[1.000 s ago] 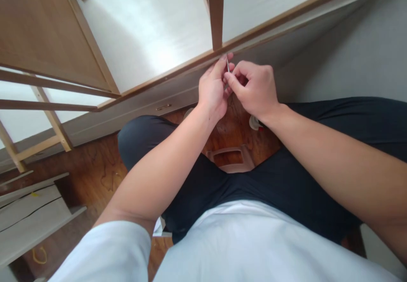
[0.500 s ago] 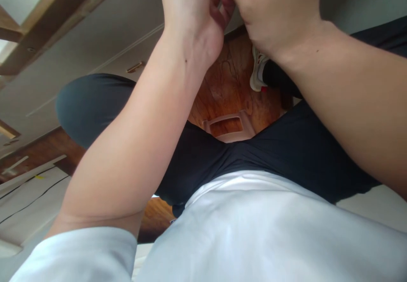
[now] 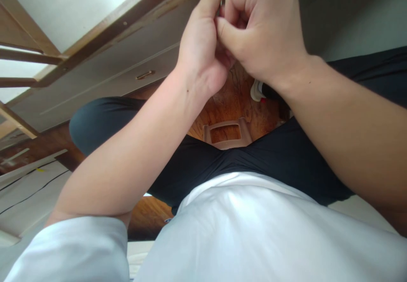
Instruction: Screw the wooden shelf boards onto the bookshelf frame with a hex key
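Two hands meet at the top of the view, pressed close together against the lower edge of a wooden frame (image 3: 133,15). The left hand (image 3: 202,48) has its fingers stretched upward, the forefinger running up to the frame's edge, and its palm faces the right hand. The right hand (image 3: 260,32) is curled into a loose fist, thumb laid over the bent forefinger as if pinching; a sliver of something thin and pale (image 3: 220,5) shows between the two hands, too hidden to tell what it is or which hand grips it. Below them lies a patch of reddish wooden floor (image 3: 235,99), and on it one pinkish plastic stool (image 3: 226,133) shows between the person's two knees in dark trousers (image 3: 286,159). One white shoe (image 3: 256,90) peeks out just under the right wrist. One small metal handle (image 3: 144,75) sits on the grey panel (image 3: 95,91) beneath the frame. At the left, pale boards (image 3: 28,193) lie on the floor.
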Motion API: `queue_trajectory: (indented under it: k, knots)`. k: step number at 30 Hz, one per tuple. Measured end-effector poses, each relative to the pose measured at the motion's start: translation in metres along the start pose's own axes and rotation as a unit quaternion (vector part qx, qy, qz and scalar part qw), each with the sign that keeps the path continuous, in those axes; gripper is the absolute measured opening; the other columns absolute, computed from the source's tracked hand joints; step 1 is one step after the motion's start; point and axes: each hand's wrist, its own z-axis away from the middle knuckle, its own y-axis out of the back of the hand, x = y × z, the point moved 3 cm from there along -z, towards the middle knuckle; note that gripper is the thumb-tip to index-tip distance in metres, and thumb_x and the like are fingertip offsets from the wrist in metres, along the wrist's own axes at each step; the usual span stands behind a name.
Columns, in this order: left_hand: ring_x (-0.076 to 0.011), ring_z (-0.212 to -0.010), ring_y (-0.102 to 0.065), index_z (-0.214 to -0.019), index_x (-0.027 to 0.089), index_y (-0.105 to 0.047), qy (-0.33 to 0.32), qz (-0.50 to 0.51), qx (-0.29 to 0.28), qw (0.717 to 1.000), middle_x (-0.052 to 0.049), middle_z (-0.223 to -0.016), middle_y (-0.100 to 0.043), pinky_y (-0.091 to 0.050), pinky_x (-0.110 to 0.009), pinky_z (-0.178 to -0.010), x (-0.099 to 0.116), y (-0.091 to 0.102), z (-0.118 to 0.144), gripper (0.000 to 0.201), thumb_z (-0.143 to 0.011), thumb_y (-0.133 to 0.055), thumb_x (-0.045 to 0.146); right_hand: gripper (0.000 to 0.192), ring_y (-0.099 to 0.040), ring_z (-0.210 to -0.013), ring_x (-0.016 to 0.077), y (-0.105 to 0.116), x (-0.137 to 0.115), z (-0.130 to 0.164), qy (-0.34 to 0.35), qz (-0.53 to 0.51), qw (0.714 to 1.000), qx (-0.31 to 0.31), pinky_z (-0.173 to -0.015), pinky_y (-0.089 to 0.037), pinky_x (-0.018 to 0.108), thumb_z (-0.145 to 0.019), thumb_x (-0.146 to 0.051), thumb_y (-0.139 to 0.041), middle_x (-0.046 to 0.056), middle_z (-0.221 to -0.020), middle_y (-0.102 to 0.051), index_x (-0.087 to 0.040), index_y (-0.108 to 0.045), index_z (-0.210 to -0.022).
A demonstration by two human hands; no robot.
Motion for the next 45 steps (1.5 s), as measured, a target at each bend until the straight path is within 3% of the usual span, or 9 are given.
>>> queue_trajectory:
  k: [2,6,8,14,17,25,31,38,45]
  knots:
    - [-0.0216,-0.122,-0.063,-0.079,0.017,-0.068,-0.002,0.02,-0.092,0.996,0.002,-0.087,-0.07,-0.056,-0.028,-0.092,0.0,-0.006,0.001,0.028,-0.1,-0.051,0.026,0.03,-0.043,-0.061,0.0109,0.001,0.0,0.0,0.013,-0.013,1.0,-0.002,-0.062,-0.029,0.03,-0.083,-0.02,-0.06,-0.002,-0.06,-0.048,-0.02,-0.042,-0.059]
    - [-0.0238,-0.109,-0.068,-0.093,0.019,-0.072,-0.007,0.023,-0.025,0.999,-0.002,-0.09,-0.071,-0.058,-0.027,-0.084,0.002,-0.001,0.003,0.012,-0.091,-0.067,0.029,0.034,-0.046,-0.059,0.0125,0.0,0.003,0.0,0.012,-0.048,0.999,0.01,-0.061,-0.035,0.028,-0.087,-0.025,-0.064,-0.002,-0.059,-0.05,-0.021,-0.043,-0.06]
    - [-0.0247,-0.105,-0.069,-0.1,0.019,-0.072,-0.001,0.041,-0.002,0.999,-0.003,-0.089,-0.071,-0.057,-0.028,-0.083,0.002,0.0,0.003,0.017,-0.087,-0.072,0.03,0.036,-0.049,-0.06,0.0139,-0.001,0.005,0.001,0.001,-0.055,0.998,0.012,-0.062,-0.039,0.029,-0.089,-0.031,-0.064,-0.002,-0.059,-0.05,-0.022,-0.044,-0.06]
    - [-0.0191,-0.089,-0.069,-0.093,0.016,-0.072,-0.028,-0.003,-0.064,0.998,-0.002,-0.076,-0.064,-0.053,-0.024,-0.073,0.002,0.001,0.001,0.019,-0.092,-0.066,0.034,0.033,-0.053,-0.062,0.0152,-0.002,0.008,0.002,-0.026,-0.071,0.997,-0.011,-0.061,-0.04,0.029,-0.092,-0.033,-0.06,-0.001,-0.059,-0.054,-0.022,-0.05,-0.062]
    - [-0.0165,-0.08,-0.069,-0.091,0.016,-0.072,-0.02,-0.001,-0.066,0.998,-0.001,-0.072,-0.061,-0.05,-0.022,-0.067,0.003,0.002,0.002,0.019,-0.09,-0.068,0.034,0.032,-0.053,-0.061,0.0145,-0.002,0.008,0.002,-0.03,-0.072,0.997,-0.012,-0.061,-0.038,0.029,-0.091,-0.033,-0.059,-0.001,-0.059,-0.055,-0.021,-0.052,-0.063]
    - [-0.0219,-0.092,-0.07,-0.094,0.014,-0.073,-0.005,0.01,-0.052,0.999,-0.003,-0.073,-0.059,-0.051,-0.025,-0.072,0.004,0.002,0.004,0.02,-0.089,-0.069,0.034,0.033,-0.051,-0.059,0.0136,-0.003,0.01,0.004,-0.046,-0.085,0.995,-0.022,-0.059,-0.037,0.028,-0.092,-0.037,-0.058,-0.002,-0.058,-0.054,-0.021,-0.052,-0.064]
    - [-0.0233,-0.098,-0.071,-0.108,0.02,-0.071,0.033,0.067,-0.01,0.997,-0.002,-0.085,-0.066,-0.056,-0.028,-0.078,0.001,0.005,0.003,0.022,-0.09,-0.068,0.033,0.033,-0.053,-0.06,0.0145,-0.003,0.01,0.005,-0.045,-0.095,0.994,-0.018,-0.06,-0.037,0.029,-0.092,-0.036,-0.059,-0.001,-0.058,-0.054,-0.021,-0.051,-0.063]
    - [-0.0237,-0.1,-0.07,-0.118,0.022,-0.067,0.005,0.071,0.041,0.997,-0.002,-0.09,-0.067,-0.057,-0.029,-0.08,-0.001,0.01,0.004,0.036,-0.091,-0.065,0.046,0.036,-0.055,-0.063,0.0164,-0.004,0.012,0.009,-0.049,-0.094,0.994,-0.002,-0.061,-0.042,0.03,-0.094,-0.044,-0.058,0.0,-0.059,-0.055,-0.023,-0.052,-0.066]
    - [-0.0228,-0.097,-0.07,-0.116,0.021,-0.068,0.001,0.053,0.019,0.998,-0.002,-0.084,-0.065,-0.056,-0.028,-0.079,0.0,0.011,0.001,0.037,-0.091,-0.065,0.048,0.037,-0.056,-0.065,0.0169,0.0,0.008,0.009,-0.042,-0.103,0.994,0.009,-0.06,-0.042,0.03,-0.094,-0.044,-0.057,0.0,-0.06,-0.054,-0.023,-0.05,-0.065]
